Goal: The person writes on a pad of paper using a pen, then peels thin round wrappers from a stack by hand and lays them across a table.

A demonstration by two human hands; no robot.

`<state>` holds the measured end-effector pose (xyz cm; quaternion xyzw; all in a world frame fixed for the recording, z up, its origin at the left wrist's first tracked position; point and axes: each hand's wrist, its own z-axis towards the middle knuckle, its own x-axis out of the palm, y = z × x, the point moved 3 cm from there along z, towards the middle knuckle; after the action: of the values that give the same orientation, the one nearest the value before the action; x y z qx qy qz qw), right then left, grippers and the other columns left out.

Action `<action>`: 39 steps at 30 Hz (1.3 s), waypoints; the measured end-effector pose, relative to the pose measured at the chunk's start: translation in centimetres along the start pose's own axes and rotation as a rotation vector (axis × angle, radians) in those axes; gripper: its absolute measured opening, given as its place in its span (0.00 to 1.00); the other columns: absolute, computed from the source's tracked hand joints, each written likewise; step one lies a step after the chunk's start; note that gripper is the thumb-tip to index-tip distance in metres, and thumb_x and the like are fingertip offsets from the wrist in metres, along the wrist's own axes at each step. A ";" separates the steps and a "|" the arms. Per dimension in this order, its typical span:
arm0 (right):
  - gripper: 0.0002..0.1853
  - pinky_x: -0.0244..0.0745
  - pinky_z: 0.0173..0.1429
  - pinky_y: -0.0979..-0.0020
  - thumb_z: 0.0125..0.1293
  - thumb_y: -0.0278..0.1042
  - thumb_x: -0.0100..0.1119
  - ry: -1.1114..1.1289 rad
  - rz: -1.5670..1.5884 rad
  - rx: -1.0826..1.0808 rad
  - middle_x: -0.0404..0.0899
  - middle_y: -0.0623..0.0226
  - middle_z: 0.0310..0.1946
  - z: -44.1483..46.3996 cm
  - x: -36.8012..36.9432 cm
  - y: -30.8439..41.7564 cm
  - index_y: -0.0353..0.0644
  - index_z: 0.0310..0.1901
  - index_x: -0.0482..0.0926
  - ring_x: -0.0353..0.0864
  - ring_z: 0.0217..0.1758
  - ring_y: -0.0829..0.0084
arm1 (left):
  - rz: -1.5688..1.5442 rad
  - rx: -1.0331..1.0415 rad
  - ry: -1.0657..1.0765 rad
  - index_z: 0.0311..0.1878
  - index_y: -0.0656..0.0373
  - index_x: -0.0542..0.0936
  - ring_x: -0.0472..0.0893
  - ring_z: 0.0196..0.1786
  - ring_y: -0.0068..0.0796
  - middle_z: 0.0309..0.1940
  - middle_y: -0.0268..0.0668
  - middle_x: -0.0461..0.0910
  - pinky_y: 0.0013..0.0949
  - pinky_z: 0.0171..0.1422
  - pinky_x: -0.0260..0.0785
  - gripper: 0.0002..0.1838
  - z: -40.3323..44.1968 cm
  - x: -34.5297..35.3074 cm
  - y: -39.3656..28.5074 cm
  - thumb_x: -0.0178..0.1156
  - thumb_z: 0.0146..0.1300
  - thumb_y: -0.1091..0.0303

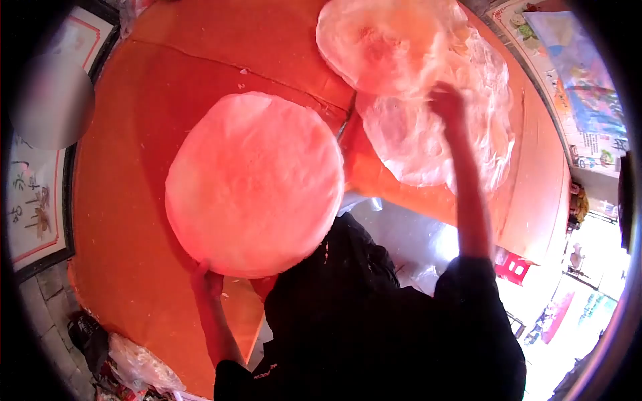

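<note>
Our black clothing (381,334) lies nearside of the pale round disc (255,187); our left hand (208,279), nearer, clasps its near-left rim. Well apart, our right hand (447,101) is over thin sheets (404,80) right of and beyond the disc, grip unclear.

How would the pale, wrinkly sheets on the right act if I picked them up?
The wrinkly sheets would probably flop and droop, because their edges look wavy and creased. They might be light for their size, since they seem thin and partly see-through. That thinness could make them easy to tear, too.
</note>
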<state>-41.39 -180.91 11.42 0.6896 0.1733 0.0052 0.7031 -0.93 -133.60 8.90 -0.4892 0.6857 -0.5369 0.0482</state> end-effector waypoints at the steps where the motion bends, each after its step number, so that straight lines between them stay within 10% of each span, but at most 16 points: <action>1: 0.14 0.77 0.40 0.71 0.64 0.29 0.54 0.052 -0.062 0.019 0.80 0.64 0.41 -3.8 6.5 3.2 0.37 0.51 0.75 0.79 0.38 0.73 | 0.012 0.017 0.009 0.67 0.63 0.59 0.72 0.59 0.39 0.62 0.40 0.66 0.41 0.63 0.66 0.37 -0.4 0.6 -0.1 0.64 0.57 0.66; 3: 0.15 0.76 0.47 0.73 0.67 0.32 0.52 0.161 -0.188 0.047 0.80 0.67 0.41 -11.6 19.5 9.7 0.37 0.53 0.75 0.78 0.44 0.77 | 0.040 0.039 0.012 0.67 0.62 0.59 0.72 0.59 0.38 0.62 0.40 0.67 0.41 0.62 0.67 0.37 -0.6 1.7 -0.5 0.65 0.57 0.66; 6: 0.27 0.72 0.54 0.59 0.53 0.44 0.64 0.911 0.002 -0.155 0.78 0.50 0.46 -19.1 28.7 12.4 0.33 0.51 0.75 0.78 0.48 0.57 | 0.115 0.015 -0.030 0.65 0.64 0.62 0.73 0.57 0.35 0.59 0.39 0.69 0.38 0.60 0.67 0.35 -0.4 3.6 -1.0 0.65 0.57 0.66; 9: 0.27 0.77 0.44 0.63 0.49 0.37 0.68 0.835 -0.131 -0.383 0.81 0.52 0.42 -20.7 30.4 13.8 0.34 0.52 0.77 0.82 0.38 0.60 | 0.255 0.038 0.012 0.57 0.64 0.69 0.73 0.45 0.24 0.47 0.33 0.74 0.29 0.48 0.66 0.26 -0.4 5.7 -2.0 0.64 0.57 0.66; 11: 0.26 0.77 0.42 0.61 0.49 0.35 0.65 0.982 0.044 0.087 0.81 0.51 0.38 -19.4 30.2 12.8 0.32 0.51 0.77 0.81 0.36 0.53 | 0.259 0.033 0.013 0.57 0.64 0.69 0.73 0.45 0.24 0.47 0.33 0.74 0.29 0.48 0.66 0.26 -0.5 6.5 -2.5 0.64 0.57 0.67; 13: 0.25 0.77 0.42 0.59 0.49 0.36 0.63 0.859 -0.021 -0.069 0.81 0.50 0.35 -19.9 31.1 11.1 0.32 0.50 0.77 0.81 0.36 0.51 | 0.277 0.028 -0.008 0.58 0.64 0.69 0.73 0.44 0.23 0.47 0.33 0.74 0.29 0.48 0.66 0.26 -0.3 6.3 -2.0 0.63 0.57 0.68; 20: 0.07 0.73 0.28 0.59 0.50 0.34 0.61 0.516 -0.154 -0.242 0.76 0.51 0.18 -20.5 31.8 9.6 0.38 0.25 0.77 0.79 0.23 0.52 | 0.188 0.119 0.105 0.66 0.63 0.61 0.69 0.59 0.31 0.59 0.38 0.68 0.33 0.62 0.62 0.34 -0.3 6.7 -2.1 0.61 0.56 0.69; 28: 0.04 0.72 0.28 0.70 0.56 0.28 0.59 0.686 -0.206 -0.283 0.77 0.59 0.18 -21.7 33.1 8.6 0.39 0.30 0.81 0.76 0.22 0.74 | 0.145 -0.044 0.031 0.61 0.65 0.66 0.74 0.54 0.28 0.52 0.37 0.75 0.30 0.58 0.65 0.27 0.1 4.2 -1.2 0.55 0.58 0.69; 31: 0.08 0.69 0.30 0.74 0.57 0.33 0.61 0.692 -0.154 0.072 0.77 0.62 0.20 -18.8 31.4 7.6 0.36 0.29 0.81 0.72 0.25 0.82 | 0.126 0.015 0.022 0.61 0.65 0.66 0.74 0.55 0.29 0.53 0.38 0.74 0.31 0.59 0.65 0.26 -0.1 5.5 -1.6 0.53 0.58 0.70; 36: 0.13 0.65 0.28 0.73 0.57 0.37 0.63 0.757 -0.126 -0.144 0.67 0.74 0.16 -21.3 33.7 8.7 0.34 0.26 0.77 0.64 0.26 0.86 | 0.212 0.138 0.009 0.61 0.65 0.67 0.73 0.57 0.29 0.54 0.37 0.74 0.31 0.61 0.65 0.26 -0.2 7.8 -2.6 0.57 0.58 0.71; 39: 0.12 0.72 0.35 0.73 0.57 0.37 0.64 0.893 -0.190 0.182 0.80 0.65 0.22 -19.3 32.5 8.4 0.36 0.34 0.81 0.75 0.27 0.80 | 0.298 0.039 -0.055 0.61 0.65 0.68 0.73 0.56 0.28 0.55 0.37 0.74 0.32 0.60 0.66 0.27 -0.2 6.3 -1.5 0.61 0.56 0.73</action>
<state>-13.71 -153.79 12.10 0.6597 0.5211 0.2220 0.4939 -3.33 -137.97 13.06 -0.3957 0.7385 -0.5233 0.1556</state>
